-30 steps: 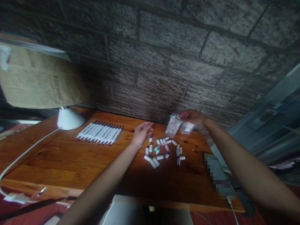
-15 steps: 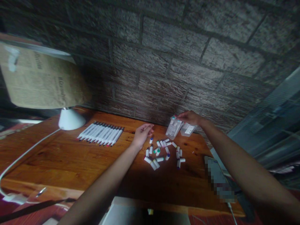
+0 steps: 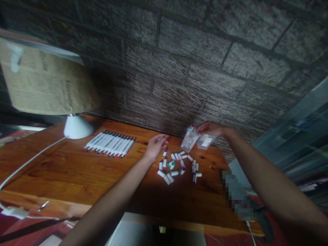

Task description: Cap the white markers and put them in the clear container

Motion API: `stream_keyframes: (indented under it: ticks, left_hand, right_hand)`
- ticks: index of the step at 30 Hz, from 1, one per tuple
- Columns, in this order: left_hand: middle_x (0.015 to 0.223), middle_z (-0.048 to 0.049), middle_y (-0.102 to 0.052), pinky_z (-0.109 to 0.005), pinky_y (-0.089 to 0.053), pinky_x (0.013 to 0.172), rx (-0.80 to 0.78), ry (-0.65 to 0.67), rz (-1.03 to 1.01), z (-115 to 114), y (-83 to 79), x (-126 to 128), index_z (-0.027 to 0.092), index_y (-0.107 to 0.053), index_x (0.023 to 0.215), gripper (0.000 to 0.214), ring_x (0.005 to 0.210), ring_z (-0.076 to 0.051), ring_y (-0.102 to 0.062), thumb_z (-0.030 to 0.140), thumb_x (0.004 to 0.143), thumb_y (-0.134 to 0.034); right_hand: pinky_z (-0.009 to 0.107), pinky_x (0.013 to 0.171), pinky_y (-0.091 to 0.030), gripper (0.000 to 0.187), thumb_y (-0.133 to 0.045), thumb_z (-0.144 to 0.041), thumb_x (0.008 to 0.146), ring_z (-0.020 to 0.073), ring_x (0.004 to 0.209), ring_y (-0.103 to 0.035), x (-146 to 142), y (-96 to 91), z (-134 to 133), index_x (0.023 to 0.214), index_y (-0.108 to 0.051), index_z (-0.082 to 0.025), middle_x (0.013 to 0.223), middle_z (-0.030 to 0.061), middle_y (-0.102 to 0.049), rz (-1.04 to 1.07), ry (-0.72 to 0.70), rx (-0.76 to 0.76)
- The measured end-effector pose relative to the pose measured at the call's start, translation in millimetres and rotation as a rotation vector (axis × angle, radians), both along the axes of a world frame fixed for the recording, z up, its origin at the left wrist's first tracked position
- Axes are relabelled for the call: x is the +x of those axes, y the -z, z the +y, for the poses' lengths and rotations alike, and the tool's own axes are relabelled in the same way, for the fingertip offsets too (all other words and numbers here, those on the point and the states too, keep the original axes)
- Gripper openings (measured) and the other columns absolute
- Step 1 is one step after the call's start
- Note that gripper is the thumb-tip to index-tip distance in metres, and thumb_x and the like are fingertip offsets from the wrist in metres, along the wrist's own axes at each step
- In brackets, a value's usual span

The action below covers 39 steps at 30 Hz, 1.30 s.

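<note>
My left hand (image 3: 156, 147) hovers over the table just behind the loose caps, thumb and fingertips pinched together. Whatever may be between them is too small to make out. Over the right part of the table, my right hand (image 3: 210, 128) is beside the top of a clear plastic box (image 3: 189, 140) with a printed label and coloured bits at its rim. Its fingers stretch leftward, with nothing visible in them. Below that hand stands a second clear box (image 3: 205, 142). Several white marker caps (image 3: 175, 173) with coloured ends lie scattered in front of both hands.
A row of white markers (image 3: 110, 143) lies on the left of the wooden table (image 3: 107, 181). Behind it stands a lamp (image 3: 77, 128) with a white cord. A blurred-out phone-like object (image 3: 238, 196) with a cable lies at the right edge. A brick wall rises behind.
My right hand has shifted slightly right and down, away from the top of the labelled box. My left hand stays almost in place. The view has tilted a little.
</note>
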State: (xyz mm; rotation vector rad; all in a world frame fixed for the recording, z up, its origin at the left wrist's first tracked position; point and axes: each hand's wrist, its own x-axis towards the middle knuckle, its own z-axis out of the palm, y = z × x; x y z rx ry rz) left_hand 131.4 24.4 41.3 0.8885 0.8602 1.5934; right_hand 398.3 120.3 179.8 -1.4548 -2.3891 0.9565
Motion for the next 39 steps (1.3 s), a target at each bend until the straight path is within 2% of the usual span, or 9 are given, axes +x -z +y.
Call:
stream_keyframes:
  ticks: [8,13,16,18,25,29,34,39]
  left_hand:
    - [0.063,-0.0003,-0.064,-0.02,-0.041,0.054,-0.006,0.002,0.012,-0.2,-0.3,1.7,0.013,-0.072,0.082,0.039,0.053,-0.007,-0.052,0.044,0.061,-0.082]
    - [0.062,-0.0001,-0.063,-0.02,-0.041,0.054,-0.005,-0.001,0.001,0.6,-0.8,1.7,0.013,-0.071,0.081,0.041,0.054,-0.008,-0.053,0.045,0.058,-0.083]
    - [0.062,0.0,-0.063,-0.02,-0.041,0.054,-0.007,0.001,-0.004,1.5,0.2,1.4,0.013,-0.071,0.081,0.04,0.053,-0.007,-0.052,0.044,0.059,-0.082]
    - [0.062,-0.0001,-0.063,-0.02,-0.041,0.054,-0.005,0.0,-0.002,2.2,1.0,1.1,0.013,-0.071,0.081,0.038,0.053,-0.007,-0.052,0.042,0.06,-0.082]
    - [0.061,0.0,-0.063,-0.02,-0.041,0.053,0.006,0.001,-0.006,3.2,2.8,1.2,0.012,-0.071,0.082,0.037,0.053,-0.007,-0.052,0.041,0.061,-0.081]
    - [0.062,-0.0002,-0.064,-0.02,-0.042,0.054,0.015,0.008,-0.006,2.5,2.5,1.6,0.012,-0.071,0.082,0.037,0.052,-0.007,-0.053,0.042,0.061,-0.081]
    - [0.061,-0.0003,-0.064,-0.02,-0.042,0.053,0.012,-0.003,-0.007,2.7,2.3,1.3,0.013,-0.071,0.081,0.036,0.052,-0.007,-0.053,0.042,0.062,-0.081]
    - [0.061,0.0002,-0.063,-0.02,-0.042,0.053,0.02,0.005,-0.008,3.9,3.4,1.6,0.013,-0.071,0.081,0.035,0.052,-0.007,-0.053,0.042,0.062,-0.081]
  right_hand:
    - [0.026,0.068,-0.052,0.037,-0.077,-0.046,0.065,0.0168,0.071,-0.067,2.3,8.6,6.4,0.088,-0.076,-0.018,0.081,0.0026,-0.076,-0.032,-0.04,0.109]
    - [0.025,0.058,-0.049,0.043,-0.067,-0.056,0.076,0.0148,0.064,-0.063,1.7,23.3,9.8,0.094,-0.075,-0.018,0.079,0.0031,-0.074,-0.042,-0.065,0.173]
    - [0.022,0.05,-0.046,0.043,-0.063,-0.052,0.081,0.0136,0.064,-0.061,-1.2,31.5,9.9,0.107,-0.071,-0.019,0.091,0.0047,-0.074,0.008,-0.037,0.162]
    - [0.02,0.047,-0.045,0.038,-0.063,-0.047,0.082,0.0128,0.065,-0.06,-3.1,35.0,10.2,0.107,-0.07,-0.02,0.098,0.0054,-0.074,0.068,-0.015,0.157]
    - [0.02,0.047,-0.045,0.026,-0.064,-0.037,0.081,0.0106,0.06,-0.058,-5.5,35.3,10.2,0.099,-0.071,-0.018,0.098,0.0059,-0.074,0.112,0.005,0.136]
    - [0.021,0.049,-0.047,0.029,-0.07,-0.033,0.078,0.0099,0.056,-0.056,-8.7,34.5,8.4,0.102,-0.069,-0.017,0.087,0.0051,-0.075,0.136,0.05,0.133]
    - [0.023,0.052,-0.05,0.036,-0.068,-0.035,0.08,0.01,0.053,-0.058,-12.9,32.1,7.3,0.109,-0.065,-0.015,0.085,0.0055,-0.074,0.139,0.09,0.205]
    - [0.025,0.057,-0.051,0.024,-0.068,-0.033,0.079,0.0129,0.06,-0.062,-8.5,24.9,5.7,0.095,-0.07,-0.015,0.089,0.0076,-0.075,0.043,0.13,0.327]
